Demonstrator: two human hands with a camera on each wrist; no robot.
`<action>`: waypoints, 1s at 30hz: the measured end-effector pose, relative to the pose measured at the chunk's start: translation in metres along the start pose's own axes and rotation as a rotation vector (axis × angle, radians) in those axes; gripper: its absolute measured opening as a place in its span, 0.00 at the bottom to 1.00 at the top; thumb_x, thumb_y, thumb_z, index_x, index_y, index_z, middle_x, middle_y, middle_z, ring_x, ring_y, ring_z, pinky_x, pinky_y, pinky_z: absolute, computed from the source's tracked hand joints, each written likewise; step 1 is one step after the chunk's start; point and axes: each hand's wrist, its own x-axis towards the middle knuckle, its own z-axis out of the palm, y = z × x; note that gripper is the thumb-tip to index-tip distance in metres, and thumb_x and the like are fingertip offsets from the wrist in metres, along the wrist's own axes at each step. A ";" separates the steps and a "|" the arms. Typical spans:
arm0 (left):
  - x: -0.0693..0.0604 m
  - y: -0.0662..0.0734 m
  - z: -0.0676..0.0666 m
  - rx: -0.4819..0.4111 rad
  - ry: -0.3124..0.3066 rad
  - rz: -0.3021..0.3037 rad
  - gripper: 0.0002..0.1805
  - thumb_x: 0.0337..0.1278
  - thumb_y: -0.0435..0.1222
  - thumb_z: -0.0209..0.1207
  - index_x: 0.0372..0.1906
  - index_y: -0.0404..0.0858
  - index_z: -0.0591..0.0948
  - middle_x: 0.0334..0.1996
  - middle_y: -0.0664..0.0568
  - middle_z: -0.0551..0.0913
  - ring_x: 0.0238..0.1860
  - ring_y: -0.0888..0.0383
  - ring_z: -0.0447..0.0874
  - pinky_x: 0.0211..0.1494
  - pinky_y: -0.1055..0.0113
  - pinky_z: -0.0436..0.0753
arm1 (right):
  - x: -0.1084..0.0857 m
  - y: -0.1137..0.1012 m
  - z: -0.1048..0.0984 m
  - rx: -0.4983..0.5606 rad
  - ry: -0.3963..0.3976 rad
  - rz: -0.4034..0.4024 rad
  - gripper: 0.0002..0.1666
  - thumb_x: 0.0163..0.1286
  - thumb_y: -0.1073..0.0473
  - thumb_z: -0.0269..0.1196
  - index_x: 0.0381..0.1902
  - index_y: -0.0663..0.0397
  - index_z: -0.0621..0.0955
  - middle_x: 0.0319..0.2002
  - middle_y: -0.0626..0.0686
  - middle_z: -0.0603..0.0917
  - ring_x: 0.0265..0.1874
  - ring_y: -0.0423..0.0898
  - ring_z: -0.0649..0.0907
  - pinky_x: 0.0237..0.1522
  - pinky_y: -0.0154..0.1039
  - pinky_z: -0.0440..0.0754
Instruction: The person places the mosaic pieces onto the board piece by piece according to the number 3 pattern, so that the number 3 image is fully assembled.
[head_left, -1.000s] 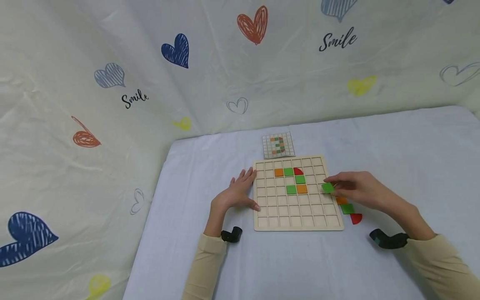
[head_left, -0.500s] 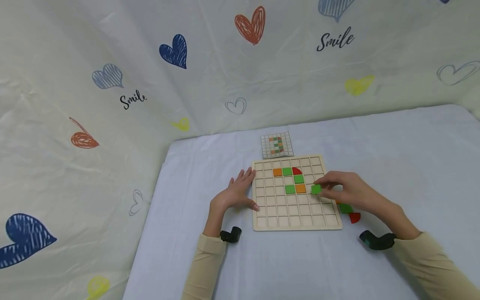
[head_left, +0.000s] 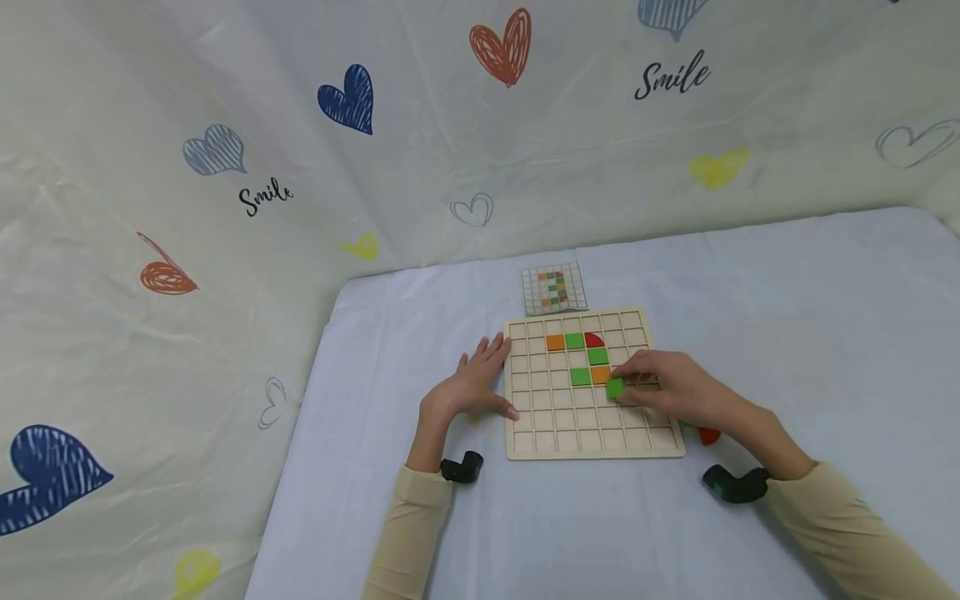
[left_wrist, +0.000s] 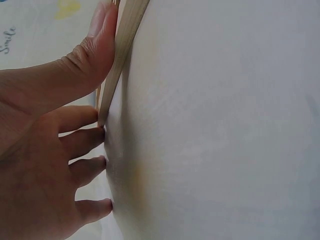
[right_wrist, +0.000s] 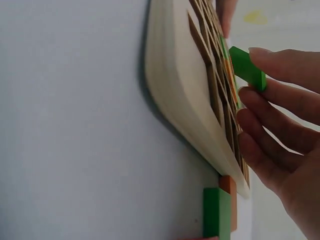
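Note:
A wooden grid board (head_left: 558, 446) lies on the table, with orange, green and red tiles set in some of its squares. My right hand (head_left: 675, 387) pinches a green square tile (head_left: 615, 389) between thumb and fingers, over the board just below an orange tile (head_left: 601, 375). In the right wrist view the green tile (right_wrist: 247, 68) is tilted above the grid. My left hand (head_left: 468, 390) rests at the board's left edge with fingers spread. Seen from the left wrist, its thumb (left_wrist: 95, 52) touches the board's side (left_wrist: 120, 60).
A small pattern card (head_left: 555, 289) with a printed coloured grid lies behind the board. To the board's right, partly hidden by my right hand, are loose tiles: a green one (right_wrist: 217, 212), an orange one (right_wrist: 230, 200) and a red quarter-round one (head_left: 708, 436).
My right hand has carried the green tile leftward from the board's right edge to below the orange tile. The left hand has stayed at the board's edge.

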 end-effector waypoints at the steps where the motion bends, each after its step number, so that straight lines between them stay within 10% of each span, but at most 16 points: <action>1: 0.000 0.000 0.000 0.000 0.001 0.000 0.67 0.49 0.44 0.78 0.85 0.45 0.44 0.85 0.53 0.37 0.85 0.51 0.29 0.84 0.45 0.35 | 0.000 0.000 0.001 0.003 -0.003 -0.005 0.17 0.62 0.60 0.75 0.49 0.55 0.89 0.42 0.43 0.87 0.39 0.39 0.83 0.43 0.35 0.84; 30: 0.002 -0.002 0.001 -0.005 0.001 0.008 0.67 0.49 0.44 0.79 0.85 0.45 0.43 0.85 0.54 0.36 0.85 0.52 0.28 0.84 0.46 0.35 | 0.005 -0.001 0.017 -0.131 0.039 -0.128 0.17 0.58 0.64 0.77 0.46 0.57 0.89 0.38 0.46 0.86 0.38 0.44 0.79 0.37 0.37 0.78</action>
